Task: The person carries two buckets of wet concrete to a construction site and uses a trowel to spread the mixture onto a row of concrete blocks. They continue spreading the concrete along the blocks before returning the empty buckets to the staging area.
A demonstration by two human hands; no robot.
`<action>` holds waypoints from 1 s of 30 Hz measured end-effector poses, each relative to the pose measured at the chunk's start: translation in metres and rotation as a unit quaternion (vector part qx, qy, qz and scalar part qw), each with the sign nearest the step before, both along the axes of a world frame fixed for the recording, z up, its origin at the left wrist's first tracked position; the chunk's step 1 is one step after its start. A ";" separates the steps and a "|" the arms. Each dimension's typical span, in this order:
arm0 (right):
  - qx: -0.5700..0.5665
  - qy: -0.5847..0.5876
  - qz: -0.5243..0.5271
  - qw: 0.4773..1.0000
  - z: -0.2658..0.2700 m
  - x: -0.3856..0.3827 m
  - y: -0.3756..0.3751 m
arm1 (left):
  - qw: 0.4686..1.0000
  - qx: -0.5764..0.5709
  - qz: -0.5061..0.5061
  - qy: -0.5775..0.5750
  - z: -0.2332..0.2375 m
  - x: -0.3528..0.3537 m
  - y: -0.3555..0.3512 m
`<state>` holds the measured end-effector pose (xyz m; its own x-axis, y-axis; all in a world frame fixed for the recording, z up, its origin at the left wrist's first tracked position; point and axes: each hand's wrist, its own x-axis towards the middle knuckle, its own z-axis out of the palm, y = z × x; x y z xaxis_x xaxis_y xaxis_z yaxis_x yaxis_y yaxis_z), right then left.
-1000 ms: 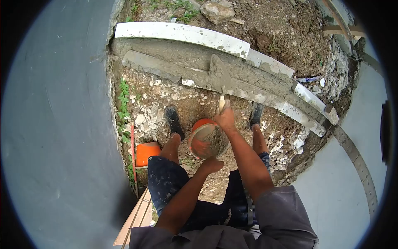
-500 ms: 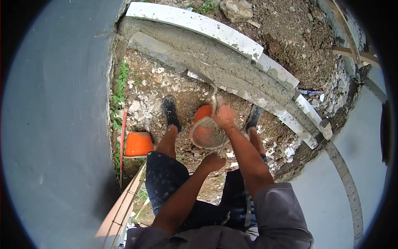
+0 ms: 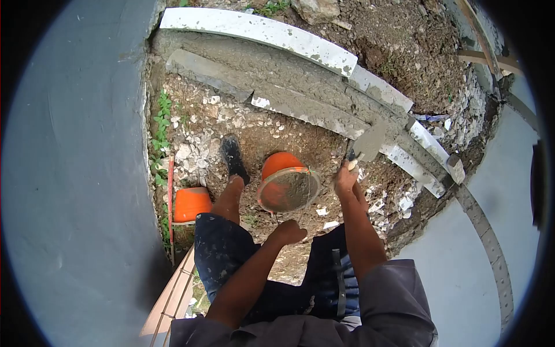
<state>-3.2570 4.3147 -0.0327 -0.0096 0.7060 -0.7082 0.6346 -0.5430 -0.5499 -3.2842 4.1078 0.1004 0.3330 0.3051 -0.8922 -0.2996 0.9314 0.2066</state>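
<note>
An orange bucket (image 3: 280, 162) leans toward me between my feet, grey wet mortar (image 3: 299, 189) showing inside its rim. My left hand (image 3: 289, 232) is closed on the bucket's thin wire handle, just below the rim. Off to the right of the bucket, my right hand (image 3: 346, 178) grips a trowel by its handle. The trowel's flat blade (image 3: 370, 143) carries grey mortar and overlaps the inner edge of the curved, mortar-filled channel (image 3: 277, 84).
White curved form strips (image 3: 260, 30) border the channel's far side. A second orange bucket (image 3: 193, 204) and a red rod (image 3: 170, 202) are by the blue-grey wall (image 3: 81, 144) on the left. Broken white rubble (image 3: 188, 151) covers the ground, and a stone block (image 3: 455, 168) sits at the channel's right end.
My right hand and the trowel have moved from over the bucket out to the right, to the channel's edge. My left hand still holds the bucket handle. The bucket's mouth is uncovered.
</note>
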 end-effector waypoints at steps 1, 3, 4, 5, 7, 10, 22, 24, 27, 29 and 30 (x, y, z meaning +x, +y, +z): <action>-0.007 0.024 0.048 0.999 -0.003 -0.008 -0.018 | 1.000 0.010 -0.016 0.019 0.001 0.005 -0.001; 0.027 0.042 0.206 0.977 -0.005 -0.035 -0.057 | 1.000 0.007 -0.026 -0.014 0.002 0.009 -0.005; 0.051 0.047 0.293 0.954 0.004 -0.060 -0.075 | 1.000 0.002 -0.024 -0.014 0.002 0.013 -0.006; -0.020 0.053 0.311 0.949 0.003 -0.080 -0.097 | 0.999 0.001 -0.032 -0.009 0.000 0.016 -0.007; 0.028 0.073 0.391 0.917 -0.006 -0.129 -0.144 | 0.999 -0.005 -0.037 0.003 -0.010 0.032 -0.009; -0.211 0.059 0.144 0.965 0.023 -0.215 -0.187 | 0.931 0.227 0.214 0.191 0.005 0.017 -0.010; -0.208 0.030 -0.003 0.978 0.048 -0.239 -0.239 | 0.645 0.122 0.733 -0.175 -0.007 0.043 -0.025; -0.252 0.087 -0.074 0.961 0.049 -0.239 -0.242 | 0.638 0.129 0.738 -0.180 -0.014 0.057 -0.032; -0.250 0.172 -0.102 0.947 0.067 -0.238 -0.237 | 0.611 0.160 0.749 -0.198 -0.010 0.059 -0.034; -0.234 0.099 0.067 0.965 0.062 -0.233 -0.235 | 0.591 0.185 0.757 -0.206 -0.009 0.057 -0.036; -0.229 0.079 0.029 0.970 0.047 -0.234 -0.247 | 0.582 0.197 0.760 -0.211 -0.009 0.056 -0.036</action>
